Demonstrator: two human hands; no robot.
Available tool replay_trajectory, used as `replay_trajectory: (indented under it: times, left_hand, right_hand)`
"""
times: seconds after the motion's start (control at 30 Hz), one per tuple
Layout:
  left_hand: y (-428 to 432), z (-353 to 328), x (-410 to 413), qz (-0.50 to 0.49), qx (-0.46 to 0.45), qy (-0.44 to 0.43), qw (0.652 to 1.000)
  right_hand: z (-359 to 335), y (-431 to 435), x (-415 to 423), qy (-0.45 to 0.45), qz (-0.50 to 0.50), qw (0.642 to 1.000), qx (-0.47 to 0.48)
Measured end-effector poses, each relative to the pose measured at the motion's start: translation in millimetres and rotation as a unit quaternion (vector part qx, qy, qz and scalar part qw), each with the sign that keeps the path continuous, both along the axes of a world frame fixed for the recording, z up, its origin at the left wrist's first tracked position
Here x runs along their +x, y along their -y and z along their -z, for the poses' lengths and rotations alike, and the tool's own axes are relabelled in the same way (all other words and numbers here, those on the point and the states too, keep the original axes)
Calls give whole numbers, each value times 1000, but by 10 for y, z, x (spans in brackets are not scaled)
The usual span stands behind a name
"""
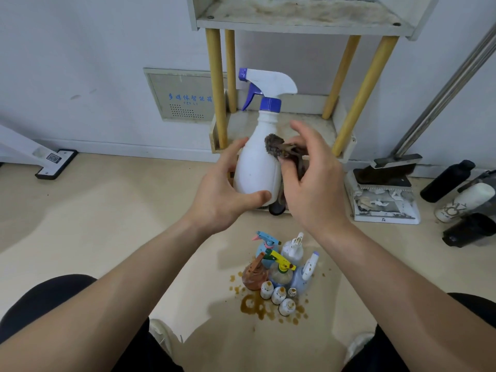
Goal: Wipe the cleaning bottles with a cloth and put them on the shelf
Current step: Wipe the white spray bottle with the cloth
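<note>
A white spray bottle with a blue collar and trigger is held upright in mid-air by my left hand, thumb under its base and fingers round its left side. My right hand pinches a dark brown cloth against the bottle's right side. On the floor below stand several dirty spray bottles and small bottles in brown spilled liquid. The shelf with yellow posts stands against the wall behind the bottle; both of its boards look stained.
A dustpan with a brush lies right of the shelf. Black and white bottles lie at the far right. A white appliance base sits at the left wall. My knees frame the bottom edge.
</note>
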State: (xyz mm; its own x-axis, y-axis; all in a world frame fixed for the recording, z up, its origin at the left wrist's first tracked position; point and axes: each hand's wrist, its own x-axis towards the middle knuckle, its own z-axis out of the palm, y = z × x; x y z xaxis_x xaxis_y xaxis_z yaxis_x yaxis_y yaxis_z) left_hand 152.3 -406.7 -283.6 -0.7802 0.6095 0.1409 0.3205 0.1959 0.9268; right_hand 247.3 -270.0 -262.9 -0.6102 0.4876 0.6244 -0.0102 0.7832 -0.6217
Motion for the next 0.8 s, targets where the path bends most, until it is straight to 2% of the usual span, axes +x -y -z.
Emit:
replay_trajectory:
  times: [0.17, 0.4, 0.47, 0.63, 0.8]
  left_hand:
    - [11, -10, -54, -48, -36, -9, 998]
    - [-20, -67, 36, -51, -29, -9, 998]
    - [-25, -51, 65, -49, -12, 7, 999]
    - [45, -58, 89, -9, 22, 51, 998]
    - [108, -79, 12, 49, 15, 112, 992]
  right_hand:
    - [96, 38, -31, -17, -7, 1000, 14]
    - [139, -41, -97, -26, -45, 987, -150]
    - [163, -10, -86, -22, -60, 984, -166]
    - [151, -17, -67, -50, -60, 981, -176]
    - [139, -29, -55, -59, -71, 976, -196]
